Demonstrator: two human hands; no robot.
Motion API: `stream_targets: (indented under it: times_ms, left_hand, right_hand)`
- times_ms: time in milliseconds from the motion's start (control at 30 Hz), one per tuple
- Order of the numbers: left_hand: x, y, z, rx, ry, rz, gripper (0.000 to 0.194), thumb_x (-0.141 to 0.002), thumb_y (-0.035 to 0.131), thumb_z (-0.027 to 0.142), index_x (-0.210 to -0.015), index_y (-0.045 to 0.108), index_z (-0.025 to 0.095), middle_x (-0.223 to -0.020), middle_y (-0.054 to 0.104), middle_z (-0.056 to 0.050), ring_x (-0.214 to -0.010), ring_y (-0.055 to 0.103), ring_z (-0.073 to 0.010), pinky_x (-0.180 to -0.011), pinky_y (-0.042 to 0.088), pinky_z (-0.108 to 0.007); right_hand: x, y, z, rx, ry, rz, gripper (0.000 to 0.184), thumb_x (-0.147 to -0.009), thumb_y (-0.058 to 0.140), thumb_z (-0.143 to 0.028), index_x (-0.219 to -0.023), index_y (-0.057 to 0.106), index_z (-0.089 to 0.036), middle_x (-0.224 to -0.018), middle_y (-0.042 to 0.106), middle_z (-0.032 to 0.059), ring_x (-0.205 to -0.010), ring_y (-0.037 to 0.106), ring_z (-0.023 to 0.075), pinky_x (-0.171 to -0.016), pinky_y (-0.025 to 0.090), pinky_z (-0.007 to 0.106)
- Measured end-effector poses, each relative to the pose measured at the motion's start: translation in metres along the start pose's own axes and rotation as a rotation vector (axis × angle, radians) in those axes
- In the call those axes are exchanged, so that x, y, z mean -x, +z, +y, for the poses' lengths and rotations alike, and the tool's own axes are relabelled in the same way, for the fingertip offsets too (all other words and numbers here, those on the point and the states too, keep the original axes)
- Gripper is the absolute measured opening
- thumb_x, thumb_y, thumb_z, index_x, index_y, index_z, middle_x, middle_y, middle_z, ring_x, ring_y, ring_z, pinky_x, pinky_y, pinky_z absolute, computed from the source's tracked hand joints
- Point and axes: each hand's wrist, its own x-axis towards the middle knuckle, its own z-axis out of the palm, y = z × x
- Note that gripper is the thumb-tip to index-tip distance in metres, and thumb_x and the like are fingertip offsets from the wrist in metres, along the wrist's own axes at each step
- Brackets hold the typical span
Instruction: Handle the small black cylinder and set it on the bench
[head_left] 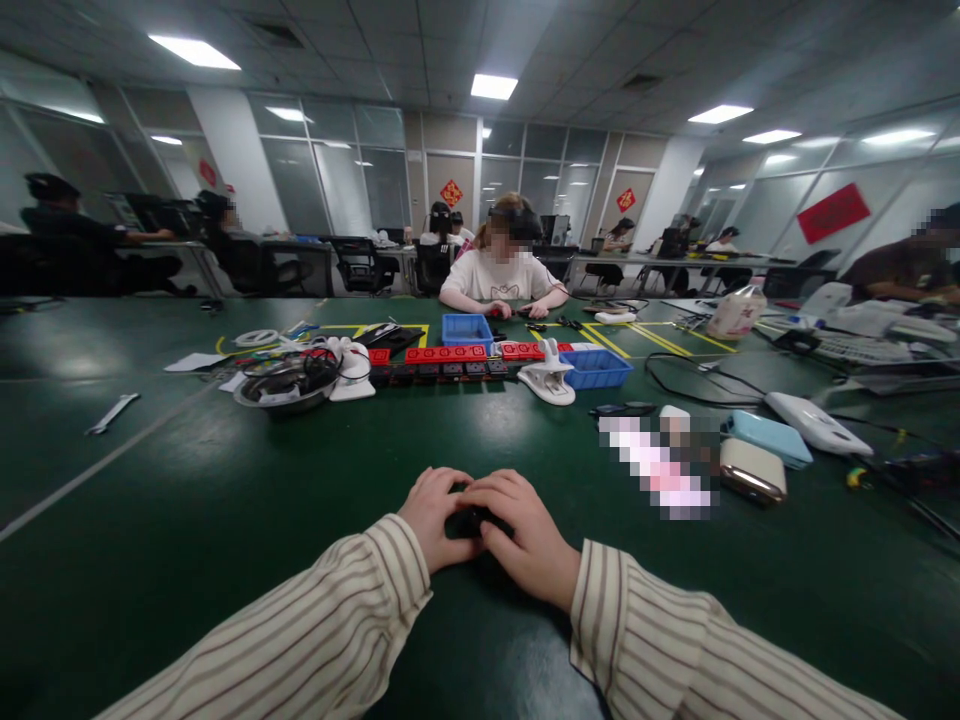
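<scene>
Just in front of me on the dark green table [360, 440], my left hand [435, 518] and my right hand [519, 520] meet with fingers curled. Between them is a small black object [474, 520], mostly covered by the fingers. Its kind cannot be made out. The right fingers lap over the left fingertips, and both thumbs come together at its near side. Whether it rests on the table or is lifted slightly is hidden.
Beyond my hands runs a row of red and black blocks [446, 354], with blue bins [465, 330], a white clamp [549, 378] and a metal bowl [289, 385]. A wrench [112, 414] lies left. Power banks [754, 470] and cables sit right. Someone [504, 270] works opposite.
</scene>
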Motion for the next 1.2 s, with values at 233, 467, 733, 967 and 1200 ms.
stream_targets:
  times_ms: [233,467,733,967,1200]
  left_hand:
    - [0.001,-0.002,0.011,-0.051,-0.104,0.069,0.08,-0.046,0.074,0.048,-0.113,0.045,0.013,-0.114,0.049,-0.014,-0.11,0.043,-0.0321,-0.1,0.019,-0.057]
    - [0.0,-0.006,0.013,-0.049,-0.073,0.035,0.032,-0.057,0.066,0.037,-0.082,0.056,0.019,-0.087,0.054,-0.003,-0.09,0.052,-0.0235,-0.099,0.024,-0.052]
    - [-0.002,-0.005,0.005,0.018,-0.029,0.001,0.035,-0.055,0.07,0.033,-0.086,0.062,0.02,-0.093,0.056,-0.004,-0.09,0.051,-0.023,-0.088,0.038,-0.041]
    - [-0.001,-0.003,0.003,0.03,-0.033,-0.026,0.053,-0.053,0.073,0.035,-0.102,0.058,0.021,-0.102,0.056,-0.005,-0.097,0.051,-0.0251,-0.094,0.032,-0.048]
    - [0.001,-0.004,0.011,0.002,-0.099,0.007,0.079,-0.046,0.074,0.051,-0.112,0.047,0.017,-0.111,0.053,-0.01,-0.105,0.047,-0.0291,-0.1,0.022,-0.057]
  right_hand:
    - [0.001,0.006,0.006,0.049,0.122,0.087,0.034,-0.08,0.051,-0.028,-0.111,0.045,-0.016,-0.105,0.052,0.0085,-0.096,0.046,0.0216,-0.086,0.037,0.038]
    - [0.0,0.011,0.005,0.11,0.208,0.06,0.024,-0.076,0.059,-0.031,-0.091,0.048,-0.016,-0.087,0.05,0.0049,-0.08,0.046,0.0198,-0.073,0.04,0.035]
    - [0.0,0.003,0.001,0.074,0.096,-0.001,0.021,-0.076,0.052,-0.013,-0.096,0.057,-0.019,-0.092,0.051,0.0042,-0.089,0.046,0.019,-0.081,0.038,0.035]
    - [-0.001,0.0,-0.001,0.016,-0.045,-0.052,0.04,-0.069,0.043,-0.005,-0.1,0.06,-0.023,-0.106,0.053,0.0034,-0.101,0.045,0.0194,-0.091,0.034,0.038]
    - [0.003,0.006,0.006,0.049,0.067,0.073,0.033,-0.08,0.05,-0.026,-0.112,0.046,-0.019,-0.109,0.051,0.0086,-0.103,0.045,0.0229,-0.09,0.036,0.04]
